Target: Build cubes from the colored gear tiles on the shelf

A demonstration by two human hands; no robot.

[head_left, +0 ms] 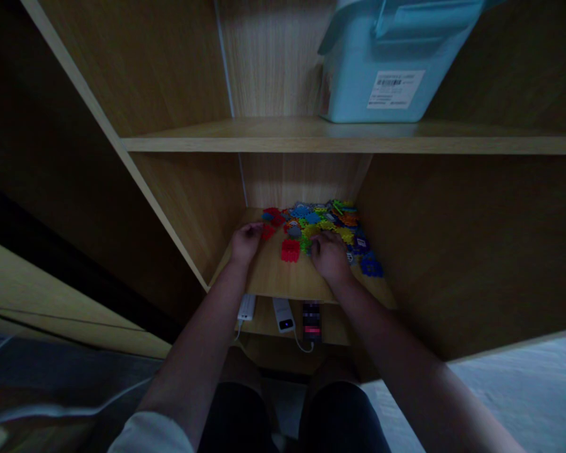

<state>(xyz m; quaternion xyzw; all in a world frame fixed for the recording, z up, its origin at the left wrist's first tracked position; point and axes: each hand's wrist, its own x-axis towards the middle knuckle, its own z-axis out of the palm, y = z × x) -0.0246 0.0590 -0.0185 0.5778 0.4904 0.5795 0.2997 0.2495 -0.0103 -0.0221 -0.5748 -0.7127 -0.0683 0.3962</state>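
Observation:
A heap of colourful interlocking plastic pieces (311, 217) lies on the middle shelf (268, 277). At its left side, my left hand (246, 242) has its fingers drawn together, the tips against a small red plastic piece (267, 231). My right hand (330, 255) is over the front of the heap with curled fingers; whatever they hold is hidden. Between my hands lies a red block of joined pieces (290, 250). More red pieces (274, 216) sit behind the left fingertips. Dark blue pieces (371, 265) rest to the right of my right hand.
A light blue lidded bin (382, 75) stands on the upper shelf (273, 143). Below the middle shelf are a white power bank (283, 314), a phone (312, 322) on a cable and another white device (246, 307). Cabinet side walls (188, 207) bound the shelf.

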